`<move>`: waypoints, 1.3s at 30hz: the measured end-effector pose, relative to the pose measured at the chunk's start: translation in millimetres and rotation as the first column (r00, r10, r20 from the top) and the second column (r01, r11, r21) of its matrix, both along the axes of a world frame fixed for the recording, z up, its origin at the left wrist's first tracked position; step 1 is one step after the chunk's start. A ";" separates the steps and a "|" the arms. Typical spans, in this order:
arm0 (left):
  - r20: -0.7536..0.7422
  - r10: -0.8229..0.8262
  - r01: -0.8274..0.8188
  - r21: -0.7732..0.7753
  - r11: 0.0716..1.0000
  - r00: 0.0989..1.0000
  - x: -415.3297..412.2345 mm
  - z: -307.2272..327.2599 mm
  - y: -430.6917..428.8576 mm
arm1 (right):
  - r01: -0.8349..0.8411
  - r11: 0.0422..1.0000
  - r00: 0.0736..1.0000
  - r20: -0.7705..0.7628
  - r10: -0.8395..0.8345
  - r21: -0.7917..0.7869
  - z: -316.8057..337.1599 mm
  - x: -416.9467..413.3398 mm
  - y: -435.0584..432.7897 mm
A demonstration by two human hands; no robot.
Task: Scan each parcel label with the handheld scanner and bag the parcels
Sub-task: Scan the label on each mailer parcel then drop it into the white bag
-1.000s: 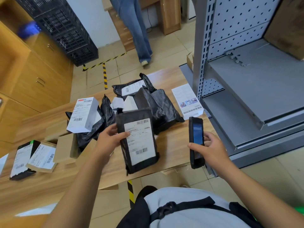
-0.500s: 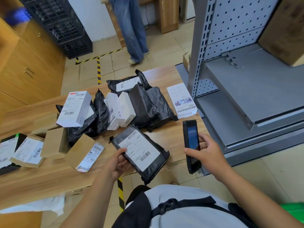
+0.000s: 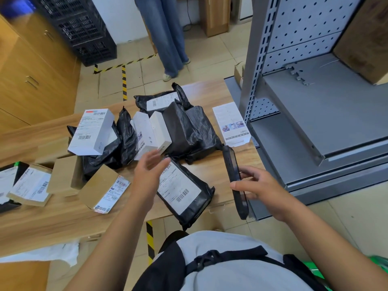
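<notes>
on the wooden table (image 3: 52, 223) in front of the person, we find the job part done at best. the black parcel (image 3: 189, 204) lies flat near the front edge, label up, its barcode in plain view. the left hand (image 3: 150, 175) hovers over that parcel's far corner with fingers straight and spread, holding nothing; we cannot tell whether it touches the wrapper. the right hand (image 3: 264, 192) grips the handheld scanner (image 3: 232, 169), thumb on the near edge and fingers round its back, the device held upright and edge-on just right of the parcel, over the table's right end. its face does not show, so we cannot confirm a read.

behind, we note a labelled white box (image 3: 92, 131) resting on black bags (image 3: 189, 131), two plain white boxes (image 3: 151, 133) leaning among them, a bagged parcel (image 3: 161, 101) with its label up at the back, and a printed white carton (image 3: 231, 122) near the grey shelving (image 3: 315, 122). to the left lie labelled cardboard boxes (image 3: 100, 187). in our judgement, a few items are wrapped, several boxes remain unbagged, and nothing visible shows which labels are scanned.
</notes>
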State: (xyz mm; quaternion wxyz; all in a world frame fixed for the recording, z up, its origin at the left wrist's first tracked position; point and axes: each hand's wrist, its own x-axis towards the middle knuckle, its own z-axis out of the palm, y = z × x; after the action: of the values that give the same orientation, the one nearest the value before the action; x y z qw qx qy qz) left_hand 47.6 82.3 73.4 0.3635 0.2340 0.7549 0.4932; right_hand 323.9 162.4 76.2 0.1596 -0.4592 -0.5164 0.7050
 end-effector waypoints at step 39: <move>0.738 -0.159 0.037 0.179 0.983 0.656 -38.1 -14.7 -46.9 | -0.400 0.916 0.818 0.452 0.356 0.002 67.4 -118.9 -41.9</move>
State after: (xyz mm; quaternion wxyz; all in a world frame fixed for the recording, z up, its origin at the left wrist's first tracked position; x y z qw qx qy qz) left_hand 9.5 35.4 58.7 0.6493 0.0772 0.4860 0.5799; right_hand 205.1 120.5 143.5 -0.0830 -0.4871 -0.6533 0.5736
